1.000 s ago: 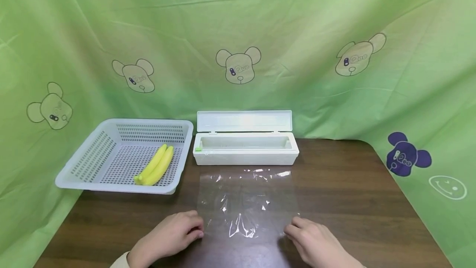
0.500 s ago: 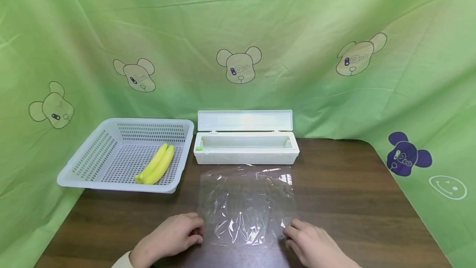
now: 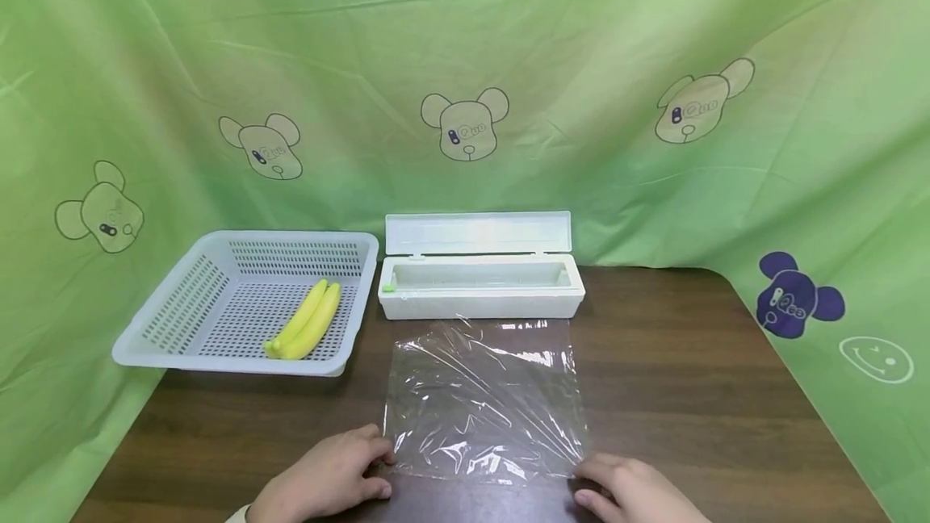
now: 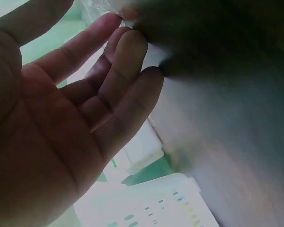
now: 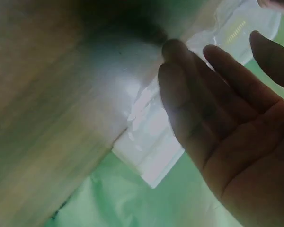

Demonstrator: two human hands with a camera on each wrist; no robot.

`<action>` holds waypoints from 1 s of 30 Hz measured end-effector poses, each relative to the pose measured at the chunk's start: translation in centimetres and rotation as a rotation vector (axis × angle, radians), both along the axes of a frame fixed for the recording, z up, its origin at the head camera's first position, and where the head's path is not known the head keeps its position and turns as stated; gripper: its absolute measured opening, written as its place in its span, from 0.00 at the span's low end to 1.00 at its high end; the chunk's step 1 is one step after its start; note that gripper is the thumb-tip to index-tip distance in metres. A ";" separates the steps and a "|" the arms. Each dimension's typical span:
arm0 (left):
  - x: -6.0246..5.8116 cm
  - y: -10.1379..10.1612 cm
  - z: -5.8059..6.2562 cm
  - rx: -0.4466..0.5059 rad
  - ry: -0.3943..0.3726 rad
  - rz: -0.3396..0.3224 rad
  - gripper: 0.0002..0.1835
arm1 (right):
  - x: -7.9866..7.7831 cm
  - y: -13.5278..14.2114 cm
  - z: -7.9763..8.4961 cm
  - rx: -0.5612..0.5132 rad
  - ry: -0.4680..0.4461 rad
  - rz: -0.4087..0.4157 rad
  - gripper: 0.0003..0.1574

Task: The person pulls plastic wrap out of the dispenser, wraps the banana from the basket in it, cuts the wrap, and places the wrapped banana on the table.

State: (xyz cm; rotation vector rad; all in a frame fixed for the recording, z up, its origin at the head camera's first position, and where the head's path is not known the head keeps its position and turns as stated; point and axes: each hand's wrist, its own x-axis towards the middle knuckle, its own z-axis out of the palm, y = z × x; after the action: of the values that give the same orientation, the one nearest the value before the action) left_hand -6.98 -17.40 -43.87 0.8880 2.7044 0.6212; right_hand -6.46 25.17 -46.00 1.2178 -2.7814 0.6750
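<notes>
A clear sheet of plastic wrap (image 3: 483,398) lies spread on the brown table (image 3: 690,361), in front of an open white wrap dispenser box (image 3: 479,281). My left hand (image 3: 366,466) rests at the sheet's near left corner, fingertips touching its edge. In the left wrist view the left hand's fingers (image 4: 113,80) are nearly straight, their tips at the film (image 4: 102,7). My right hand (image 3: 596,479) lies at the near right corner. In the right wrist view the right hand's fingers (image 5: 194,94) are extended over the table and hold nothing.
A white perforated basket (image 3: 218,357) with two yellow bananas (image 3: 305,321) stands at the back left, beside the dispenser. Green cloth with bear prints (image 3: 465,127) hangs behind and drapes both table sides. Bare wood shows to the right of the sheet.
Both hands have drawn back toward the table's near edge. The sheet went from crumpled and lifted at its near end to stretched flatter on the table.
</notes>
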 end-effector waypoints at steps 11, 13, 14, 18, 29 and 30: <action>0.4 -0.7 -0.2 0.037 -0.017 0.019 0.10 | 0.1 2.7 -0.2 0.028 -0.100 0.003 0.23; 0.5 -0.9 -0.2 0.062 -0.028 0.029 0.11 | -0.1 1.9 1.9 0.075 -0.122 -0.065 0.22; 0.6 -0.9 -0.2 0.072 -0.039 0.035 0.11 | -0.4 1.6 2.6 0.075 -0.105 -0.090 0.21; 0.8 -1.1 -0.1 0.102 -0.082 0.056 0.13 | -2.6 0.7 4.6 0.008 0.032 -0.145 0.18; 1.2 -2.3 -0.5 0.078 -0.115 0.192 0.20 | -14.1 1.3 5.7 -0.026 -0.106 -0.392 0.49; 1.2 -2.5 -0.5 0.069 -0.112 0.202 0.20 | -15.1 1.3 5.5 -0.028 -0.122 -0.397 0.52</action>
State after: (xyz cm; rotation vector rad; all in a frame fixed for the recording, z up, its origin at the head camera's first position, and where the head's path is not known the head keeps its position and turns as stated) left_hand -5.79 -19.85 -44.36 0.5792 2.7052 0.7840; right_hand -21.52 26.48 -40.47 0.6041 -2.9668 0.7665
